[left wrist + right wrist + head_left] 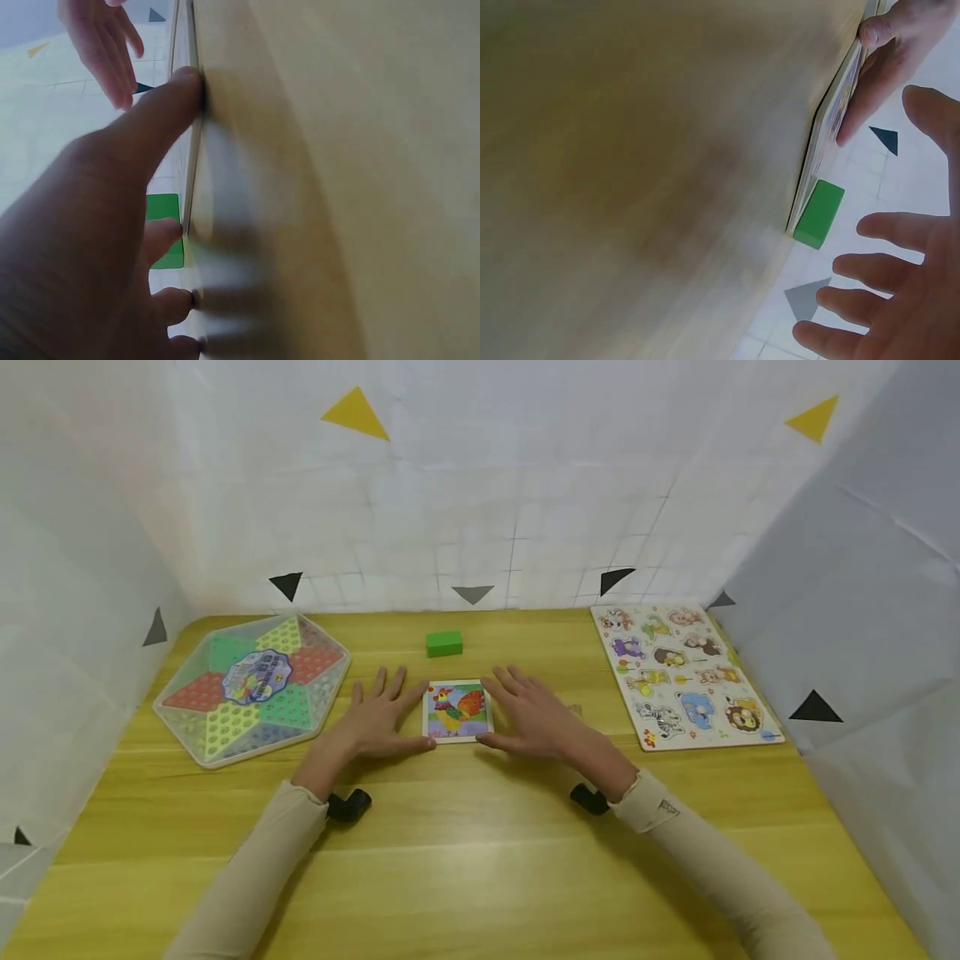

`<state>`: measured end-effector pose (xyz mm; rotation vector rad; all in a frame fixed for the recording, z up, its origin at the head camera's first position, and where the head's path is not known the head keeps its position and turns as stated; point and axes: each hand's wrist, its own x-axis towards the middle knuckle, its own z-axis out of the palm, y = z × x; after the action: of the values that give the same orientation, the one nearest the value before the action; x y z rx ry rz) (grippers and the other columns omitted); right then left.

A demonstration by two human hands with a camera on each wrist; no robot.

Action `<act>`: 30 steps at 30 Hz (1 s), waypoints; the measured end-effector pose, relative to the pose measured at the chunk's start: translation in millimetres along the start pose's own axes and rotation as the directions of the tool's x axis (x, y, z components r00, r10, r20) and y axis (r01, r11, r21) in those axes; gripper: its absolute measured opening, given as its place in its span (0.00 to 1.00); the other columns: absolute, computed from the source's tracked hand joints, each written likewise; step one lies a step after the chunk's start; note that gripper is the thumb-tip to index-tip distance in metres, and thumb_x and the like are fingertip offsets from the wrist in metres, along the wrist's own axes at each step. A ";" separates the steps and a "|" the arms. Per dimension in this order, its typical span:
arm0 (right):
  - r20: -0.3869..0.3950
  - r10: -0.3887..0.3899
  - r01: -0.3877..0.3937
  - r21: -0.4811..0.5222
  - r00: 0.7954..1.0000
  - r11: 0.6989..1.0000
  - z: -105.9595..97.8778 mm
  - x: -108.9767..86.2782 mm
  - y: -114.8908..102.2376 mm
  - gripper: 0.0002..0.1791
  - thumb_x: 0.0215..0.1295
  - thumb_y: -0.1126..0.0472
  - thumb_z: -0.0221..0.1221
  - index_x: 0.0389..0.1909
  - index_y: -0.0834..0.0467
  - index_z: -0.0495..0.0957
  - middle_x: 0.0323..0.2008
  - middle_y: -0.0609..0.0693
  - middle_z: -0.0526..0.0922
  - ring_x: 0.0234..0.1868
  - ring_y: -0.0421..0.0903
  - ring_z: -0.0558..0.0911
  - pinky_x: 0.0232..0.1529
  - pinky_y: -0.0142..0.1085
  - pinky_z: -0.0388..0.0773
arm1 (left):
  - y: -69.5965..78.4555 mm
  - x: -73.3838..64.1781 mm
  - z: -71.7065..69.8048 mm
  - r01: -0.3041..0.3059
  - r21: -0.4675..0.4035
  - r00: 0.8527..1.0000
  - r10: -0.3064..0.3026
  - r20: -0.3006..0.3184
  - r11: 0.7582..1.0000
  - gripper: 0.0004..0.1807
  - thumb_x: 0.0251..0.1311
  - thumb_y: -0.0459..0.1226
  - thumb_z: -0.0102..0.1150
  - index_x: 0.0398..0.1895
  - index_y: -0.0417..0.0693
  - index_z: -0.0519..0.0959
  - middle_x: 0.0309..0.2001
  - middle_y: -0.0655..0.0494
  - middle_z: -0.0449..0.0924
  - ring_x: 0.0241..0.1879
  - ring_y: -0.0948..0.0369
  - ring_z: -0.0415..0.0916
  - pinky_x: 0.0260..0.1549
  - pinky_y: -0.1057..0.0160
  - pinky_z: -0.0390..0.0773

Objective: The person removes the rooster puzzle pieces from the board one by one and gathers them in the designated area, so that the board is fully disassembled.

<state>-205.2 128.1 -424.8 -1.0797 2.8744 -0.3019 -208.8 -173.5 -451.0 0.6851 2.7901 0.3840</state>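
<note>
A small square picture board (456,712) with a colourful rooster lies flat on the table between the two hands. My left hand (380,720) is at its left side with fingers spread; in the left wrist view, the thumb (176,94) rests against the edge of the board. My right hand (538,718) is at the right side, fingers extended and spread. From the right wrist view, that hand (900,285) appears raised off the table and apart from the board, holding nothing. Behind the board sits a green rectangular block (444,644).
To the left lies a hexagonal Chinese checkers board (225,727) under a clear cover. An animal puzzle board (663,692) lies at the right. White sheeting (450,485) with yellow and dark triangles hangs behind the wooden table (465,877).
</note>
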 end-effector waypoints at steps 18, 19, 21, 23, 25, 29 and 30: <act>0.000 -0.012 0.012 0.077 1.000 0.997 2.5 41.4 -15.7 0.37 0.69 0.42 0.60 0.71 0.60 0.68 0.72 0.63 0.64 0.73 0.61 0.62 0.69 0.54 0.62 | -5.0 5.4 2.2 -0.013 -0.039 1.000 0.012 -0.026 0.999 0.56 0.55 0.73 0.54 0.82 0.63 0.47 0.80 0.44 0.32 0.76 0.38 0.24 0.65 0.28 0.26; -0.011 -0.012 0.013 0.087 1.000 0.996 3.2 44.0 -16.2 0.35 0.69 0.43 0.60 0.70 0.60 0.71 0.70 0.62 0.67 0.72 0.60 0.64 0.68 0.52 0.64 | -5.0 5.3 2.1 -0.011 -0.038 1.000 0.011 -0.025 0.999 0.56 0.55 0.73 0.53 0.82 0.63 0.47 0.80 0.44 0.32 0.76 0.38 0.24 0.65 0.28 0.27; -0.034 -0.010 0.013 0.107 0.999 0.994 5.4 49.4 -17.3 0.31 0.69 0.45 0.61 0.66 0.60 0.75 0.66 0.60 0.73 0.67 0.56 0.70 0.64 0.48 0.70 | -5.0 4.8 1.4 -0.008 -0.035 1.000 0.007 -0.025 0.999 0.56 0.55 0.74 0.53 0.82 0.63 0.47 0.80 0.44 0.32 0.76 0.38 0.24 0.65 0.28 0.27; -0.062 -0.007 0.015 0.127 0.998 0.992 7.7 54.7 -18.8 0.27 0.68 0.47 0.62 0.61 0.60 0.79 0.60 0.57 0.78 0.62 0.53 0.74 0.59 0.45 0.73 | -4.8 4.4 0.9 -0.006 -0.035 1.000 0.005 -0.024 0.999 0.56 0.55 0.74 0.53 0.82 0.64 0.47 0.80 0.44 0.32 0.76 0.38 0.24 0.65 0.28 0.27; -0.082 0.003 0.009 0.140 0.997 0.990 9.9 59.4 -20.2 0.24 0.68 0.48 0.63 0.57 0.60 0.81 0.54 0.55 0.81 0.55 0.50 0.76 0.53 0.42 0.76 | -4.4 4.5 0.4 -0.011 -0.037 1.000 0.010 -0.026 0.999 0.55 0.56 0.73 0.52 0.82 0.62 0.47 0.80 0.43 0.33 0.76 0.37 0.25 0.65 0.28 0.28; -0.099 0.027 -0.012 0.152 0.995 0.988 14.0 69.2 -22.6 0.21 0.67 0.50 0.65 0.53 0.60 0.83 0.47 0.52 0.83 0.46 0.48 0.76 0.47 0.40 0.75 | -4.3 5.0 -0.1 -0.023 -0.043 0.999 0.022 -0.028 0.999 0.55 0.56 0.72 0.54 0.82 0.60 0.48 0.80 0.42 0.33 0.76 0.36 0.25 0.64 0.27 0.28; -0.103 0.026 -0.009 0.154 0.994 0.988 15.0 72.6 -22.9 0.20 0.66 0.50 0.65 0.51 0.59 0.84 0.45 0.52 0.84 0.45 0.47 0.76 0.47 0.40 0.75 | -4.4 4.5 -0.5 -0.023 -0.042 0.999 0.022 -0.032 0.999 0.56 0.56 0.72 0.54 0.82 0.60 0.48 0.80 0.42 0.33 0.76 0.36 0.25 0.64 0.27 0.28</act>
<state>-243.3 61.1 -433.8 -1.0409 2.8906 -0.5859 -214.7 -175.2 -452.6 0.7076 2.7967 0.4613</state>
